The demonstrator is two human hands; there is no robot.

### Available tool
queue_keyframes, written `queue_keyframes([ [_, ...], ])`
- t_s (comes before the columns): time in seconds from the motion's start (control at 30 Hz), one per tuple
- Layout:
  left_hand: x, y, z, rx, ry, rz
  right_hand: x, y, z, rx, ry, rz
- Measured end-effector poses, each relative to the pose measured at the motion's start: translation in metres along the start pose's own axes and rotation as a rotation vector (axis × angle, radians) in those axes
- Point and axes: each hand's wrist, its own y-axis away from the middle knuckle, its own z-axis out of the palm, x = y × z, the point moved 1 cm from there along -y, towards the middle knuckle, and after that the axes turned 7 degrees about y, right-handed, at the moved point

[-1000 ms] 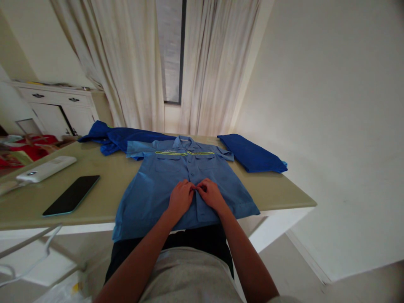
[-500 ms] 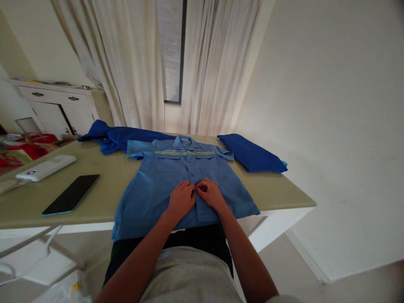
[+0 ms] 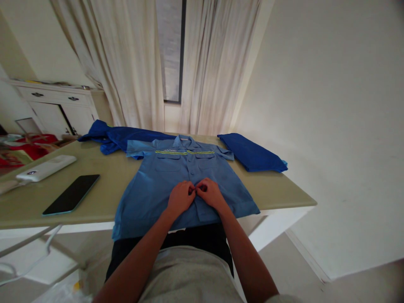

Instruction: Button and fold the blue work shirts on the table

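A blue-grey short-sleeved work shirt lies front up on the table, collar at the far side, its lower hem hanging over the near edge. Yellow stripes run across the chest above two flap pockets, and buttons show down the upper front. My left hand and my right hand meet at the front placket below the chest. Both are closed, thumbs and fingers pinching the shirt's front edges, fingertips nearly touching. Whatever button or buttonhole lies between the fingertips is hidden.
A folded dark blue garment lies at the table's right. Another blue garment is bunched behind the shirt. On the left are a black phone and a white device with a cable. The table's front edge runs close to my body.
My left hand has shifted slightly, its thumb and fingers now forming a rounder pinch at the placket. My right hand and the shirt stay almost where they were.
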Motion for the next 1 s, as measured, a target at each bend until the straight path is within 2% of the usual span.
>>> queue_keyframes([
  [0.37, 0.0014, -0.0005, -0.0024, 0.004, -0.027, -0.054, 0.0016, 0.001, 0.0015, -0.002, -0.069, -0.04],
  [1.0, 0.0029, 0.0014, -0.0026, 0.026, -0.061, -0.106, -0.007, 0.0003, -0.0023, -0.062, 0.001, -0.037],
])
